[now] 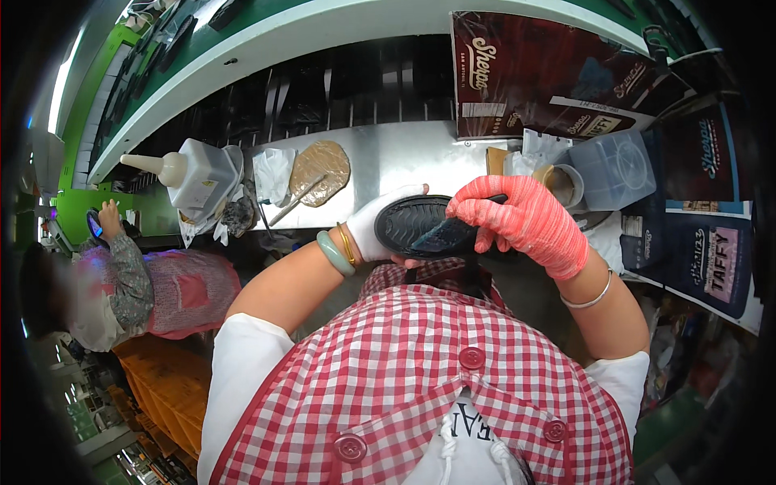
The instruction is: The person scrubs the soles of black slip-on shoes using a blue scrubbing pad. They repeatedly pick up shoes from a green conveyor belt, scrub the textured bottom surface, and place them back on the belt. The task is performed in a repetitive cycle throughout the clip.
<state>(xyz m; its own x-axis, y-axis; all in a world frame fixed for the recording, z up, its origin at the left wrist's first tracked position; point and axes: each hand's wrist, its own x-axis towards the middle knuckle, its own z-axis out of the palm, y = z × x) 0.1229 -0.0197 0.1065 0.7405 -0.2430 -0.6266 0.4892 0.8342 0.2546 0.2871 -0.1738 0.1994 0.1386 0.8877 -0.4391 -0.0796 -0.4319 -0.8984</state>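
My left hand, in a white glove, holds a black shoe sole with its ribbed underside turned up, just above my chest. My right hand, in a red-pink knit glove, grips a dark brush-like tool and presses its tip onto the sole's near edge. A green bangle and a gold one sit on my left wrist, a thin silver one on my right. The tool's handle is hidden inside the right glove.
On the steel bench stand a white glue bottle with a nozzle, a brown pad with a stick, white rags, a small cup and a clear plastic box. Dark cartons stack at right. Another person works at left.
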